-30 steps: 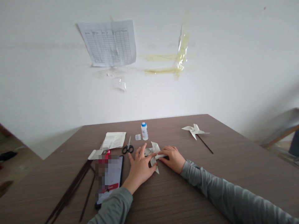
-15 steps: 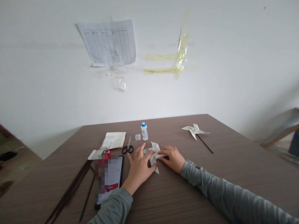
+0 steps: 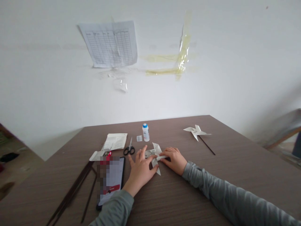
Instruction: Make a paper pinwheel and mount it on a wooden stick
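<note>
On the near side of the bottle (image 3: 146, 133) and slightly to its right, paper pinwheel (image 3: 158, 157) low over the surface (image 3: 235, 157), between both hands. Four-armed, so without one clear long axis; narrow, rolled-looking blade pointing rightward, straight into the fingers of the right hand (image 3: 176, 160), pinched there at its outer end. Nearer the bottle's left, left hand (image 3: 141, 169) with fingers fanned wide, thumb and forefinger apart but both on the paper close to its middle; unable to tell whether pinching or only pressing. About equally near, then, from opposite sides. One blade aimed toward the bottle, another away from it.

Behind the bottle, far edge of the surface and then wall (image 3: 164, 100). Left of the bottle, tighter quarters: scissors (image 3: 130, 146), paper stack (image 3: 115, 141), and, farther toward the near side, phone (image 3: 112, 179) and dark sticks (image 3: 71, 191). Right of the bottle, broad room as far as second pinwheel (image 3: 196, 131), well apart.
</note>
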`<act>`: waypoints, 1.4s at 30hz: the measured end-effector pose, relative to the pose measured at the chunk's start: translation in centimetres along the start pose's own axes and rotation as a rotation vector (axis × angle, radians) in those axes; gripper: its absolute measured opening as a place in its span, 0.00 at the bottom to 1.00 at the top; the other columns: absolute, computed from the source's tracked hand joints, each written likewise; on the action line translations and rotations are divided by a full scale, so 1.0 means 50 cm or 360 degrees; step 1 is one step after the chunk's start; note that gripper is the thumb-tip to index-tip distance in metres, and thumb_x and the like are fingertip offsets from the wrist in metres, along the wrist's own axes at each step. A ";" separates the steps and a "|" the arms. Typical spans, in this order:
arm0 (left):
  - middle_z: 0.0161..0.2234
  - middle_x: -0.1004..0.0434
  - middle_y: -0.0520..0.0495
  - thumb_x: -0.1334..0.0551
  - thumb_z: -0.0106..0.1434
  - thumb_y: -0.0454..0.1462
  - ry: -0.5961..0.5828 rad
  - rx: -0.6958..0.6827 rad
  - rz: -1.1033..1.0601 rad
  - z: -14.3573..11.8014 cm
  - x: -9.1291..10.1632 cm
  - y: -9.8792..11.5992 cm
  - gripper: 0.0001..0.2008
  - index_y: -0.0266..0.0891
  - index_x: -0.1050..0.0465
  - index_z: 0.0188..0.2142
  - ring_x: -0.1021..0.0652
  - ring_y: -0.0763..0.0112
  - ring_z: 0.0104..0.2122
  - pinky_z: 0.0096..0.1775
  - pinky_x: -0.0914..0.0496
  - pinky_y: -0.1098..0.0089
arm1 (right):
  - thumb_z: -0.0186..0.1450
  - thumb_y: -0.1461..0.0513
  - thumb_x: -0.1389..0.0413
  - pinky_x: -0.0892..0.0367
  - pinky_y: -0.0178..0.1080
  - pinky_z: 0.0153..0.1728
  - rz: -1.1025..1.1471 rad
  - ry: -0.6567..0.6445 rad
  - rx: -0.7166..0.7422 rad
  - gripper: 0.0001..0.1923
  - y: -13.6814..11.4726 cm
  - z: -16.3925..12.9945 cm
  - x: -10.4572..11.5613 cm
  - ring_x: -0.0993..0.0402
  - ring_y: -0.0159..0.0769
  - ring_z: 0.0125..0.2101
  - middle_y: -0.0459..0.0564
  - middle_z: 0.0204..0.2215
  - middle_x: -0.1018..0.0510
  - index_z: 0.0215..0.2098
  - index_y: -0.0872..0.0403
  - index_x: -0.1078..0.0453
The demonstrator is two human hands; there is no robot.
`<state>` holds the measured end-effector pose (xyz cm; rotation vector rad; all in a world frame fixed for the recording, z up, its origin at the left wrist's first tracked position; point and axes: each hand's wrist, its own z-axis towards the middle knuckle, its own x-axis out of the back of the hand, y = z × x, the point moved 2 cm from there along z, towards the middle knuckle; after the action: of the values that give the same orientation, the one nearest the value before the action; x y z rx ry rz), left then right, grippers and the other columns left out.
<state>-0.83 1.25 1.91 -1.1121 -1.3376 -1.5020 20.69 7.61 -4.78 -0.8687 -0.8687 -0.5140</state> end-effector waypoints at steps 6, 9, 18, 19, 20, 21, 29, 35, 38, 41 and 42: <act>0.94 0.34 0.42 0.18 0.78 0.42 -0.0019 0.0036 0.0009 0.000 0.000 -0.002 0.24 0.64 0.04 0.70 0.33 0.22 0.91 0.86 0.47 0.09 | 0.82 0.63 0.26 0.17 0.55 0.66 -0.0005 0.0018 0.0032 0.11 0.005 -0.001 -0.002 0.06 0.54 0.57 0.54 0.52 0.03 0.59 0.44 0.04; 0.93 0.33 0.40 0.17 0.76 0.41 0.0018 0.0032 -0.0027 0.000 -0.002 -0.006 0.23 0.61 0.03 0.68 0.33 0.21 0.91 0.86 0.46 0.09 | 0.82 0.62 0.26 0.16 0.55 0.66 0.0003 0.0024 0.0051 0.09 0.005 -0.001 -0.002 0.06 0.53 0.56 0.55 0.51 0.03 0.58 0.46 0.05; 0.93 0.34 0.34 0.17 0.75 0.42 0.0071 -0.0015 -0.0031 0.004 -0.012 -0.017 0.32 0.61 0.09 0.77 0.32 0.19 0.90 0.85 0.45 0.06 | 0.82 0.64 0.27 0.17 0.55 0.66 0.0012 0.0015 0.0004 0.11 -0.003 -0.001 0.004 0.05 0.55 0.57 0.56 0.52 0.03 0.58 0.44 0.04; 0.94 0.35 0.35 0.17 0.75 0.42 0.0057 -0.0015 -0.0025 0.004 -0.012 -0.016 0.31 0.61 0.08 0.76 0.32 0.18 0.90 0.85 0.46 0.06 | 0.81 0.64 0.26 0.17 0.55 0.66 0.0013 0.0020 0.0000 0.12 -0.003 -0.001 0.004 0.06 0.55 0.57 0.56 0.52 0.03 0.58 0.44 0.04; 0.94 0.35 0.36 0.17 0.76 0.42 0.0043 -0.0012 -0.0017 0.004 -0.011 -0.015 0.30 0.62 0.08 0.75 0.33 0.18 0.90 0.85 0.46 0.07 | 0.81 0.64 0.26 0.17 0.55 0.66 0.0015 0.0018 -0.0004 0.12 -0.003 -0.001 0.003 0.06 0.55 0.57 0.56 0.52 0.03 0.58 0.44 0.03; 0.94 0.36 0.37 0.17 0.76 0.42 0.0033 -0.0007 -0.0009 0.004 -0.011 -0.014 0.29 0.62 0.07 0.74 0.33 0.19 0.91 0.85 0.46 0.07 | 0.81 0.64 0.26 0.17 0.55 0.66 0.0016 0.0013 -0.0005 0.12 -0.003 0.000 0.003 0.06 0.55 0.56 0.55 0.52 0.03 0.58 0.44 0.03; 0.93 0.32 0.40 0.14 0.72 0.42 0.0066 0.0011 -0.0046 0.007 -0.009 -0.014 0.27 0.63 0.04 0.69 0.32 0.19 0.90 0.85 0.45 0.09 | 0.81 0.65 0.25 0.16 0.57 0.67 0.0000 0.0006 0.0026 0.12 0.002 -0.002 -0.003 0.05 0.55 0.56 0.54 0.52 0.03 0.59 0.45 0.04; 0.94 0.35 0.36 0.16 0.74 0.41 0.0047 -0.0013 -0.0052 0.006 -0.009 -0.013 0.33 0.61 0.09 0.76 0.32 0.21 0.91 0.85 0.45 0.08 | 0.81 0.64 0.25 0.15 0.56 0.66 -0.0004 0.0028 0.0035 0.11 0.004 0.000 -0.002 0.05 0.54 0.56 0.54 0.51 0.03 0.58 0.44 0.04; 0.95 0.36 0.36 0.16 0.74 0.41 0.0046 -0.0040 -0.0044 0.005 -0.007 -0.011 0.33 0.61 0.09 0.76 0.33 0.21 0.91 0.85 0.45 0.07 | 0.81 0.64 0.25 0.15 0.57 0.67 0.0005 0.0004 0.0011 0.12 0.001 0.001 0.001 0.05 0.55 0.57 0.55 0.52 0.02 0.59 0.45 0.03; 0.94 0.35 0.38 0.17 0.75 0.41 0.0046 -0.0054 -0.0037 0.003 -0.006 -0.010 0.29 0.62 0.06 0.72 0.32 0.20 0.90 0.85 0.46 0.07 | 0.81 0.64 0.25 0.15 0.57 0.68 0.0018 -0.0001 0.0015 0.12 -0.002 0.001 0.005 0.05 0.54 0.57 0.55 0.52 0.02 0.59 0.44 0.03; 0.94 0.34 0.39 0.17 0.75 0.41 0.0045 -0.0057 -0.0039 0.003 -0.006 -0.010 0.27 0.62 0.05 0.71 0.32 0.19 0.90 0.85 0.46 0.07 | 0.81 0.64 0.25 0.15 0.57 0.67 0.0021 0.0005 0.0018 0.12 -0.002 0.000 0.006 0.05 0.54 0.57 0.54 0.52 0.02 0.59 0.44 0.03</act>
<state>-1.22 1.46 1.51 -1.0965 -1.3139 -1.5593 20.76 7.55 -4.49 -0.8622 -0.8616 -0.4985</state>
